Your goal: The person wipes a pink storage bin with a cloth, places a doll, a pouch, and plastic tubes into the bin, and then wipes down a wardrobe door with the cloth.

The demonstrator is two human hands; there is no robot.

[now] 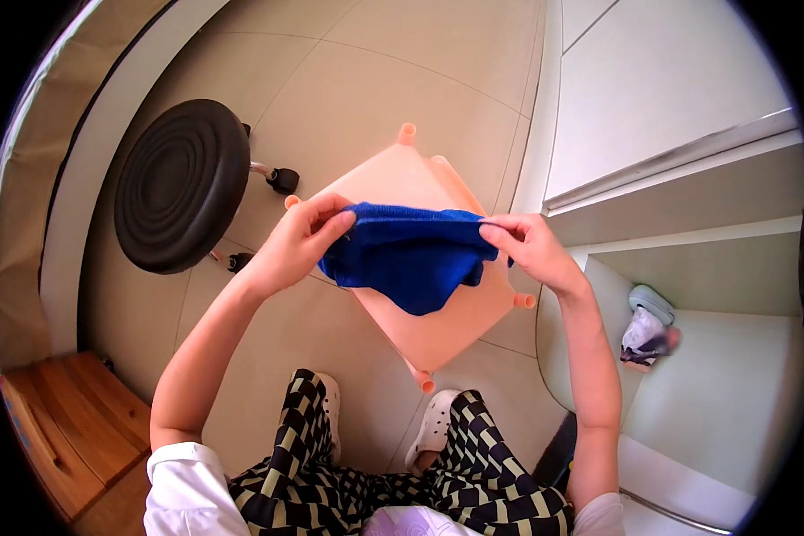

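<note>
A dark blue cloth piece (420,259) with a band-like top edge hangs stretched between my two hands. My left hand (311,234) pinches its left upper corner between thumb and fingers. At the opposite end, my right hand (529,250) grips the upper edge the same way. The lower part of the cloth droops in loose folds, and whether it is a garment I cannot tell. Below it on the floor is a pink plastic piece (411,335) with short round tubes at its corners, like a small stool. The cloth covers its middle.
A black round stool (183,186) on casters stands at the left. A wooden piece (76,420) is at the lower left. White cabinets (670,98) line the right side, with an open shelf (715,357) holding a light blue case (651,304) and a small patterned bag (641,339).
</note>
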